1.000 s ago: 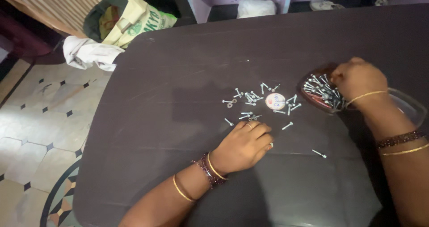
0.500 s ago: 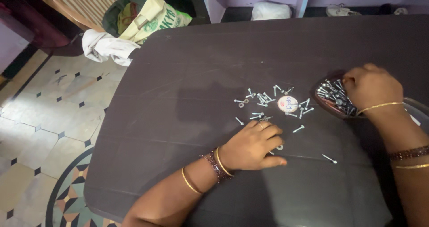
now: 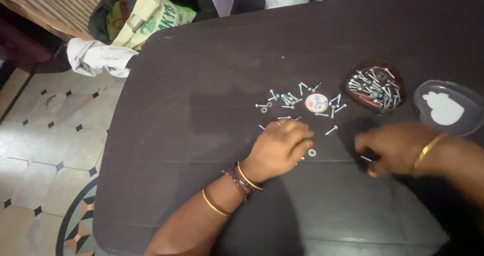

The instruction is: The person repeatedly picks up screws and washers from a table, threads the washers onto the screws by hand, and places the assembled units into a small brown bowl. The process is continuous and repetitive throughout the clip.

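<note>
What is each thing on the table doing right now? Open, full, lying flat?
left hand: palm down, curled over loose screws
right hand: on the table, fingertips at a single screw
heart-shaped dish: open, holding many screws
clear lid: off, lying flat beside the dish
loose screws: scattered flat
round badge: lying flat among them
washer: flat by the left hand

Both hands (image 3: 280, 147) (image 3: 390, 147) palm-down, fingers curled

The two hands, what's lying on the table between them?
In the head view, a small washer and one loose screw lie between the left hand and right hand.
</note>
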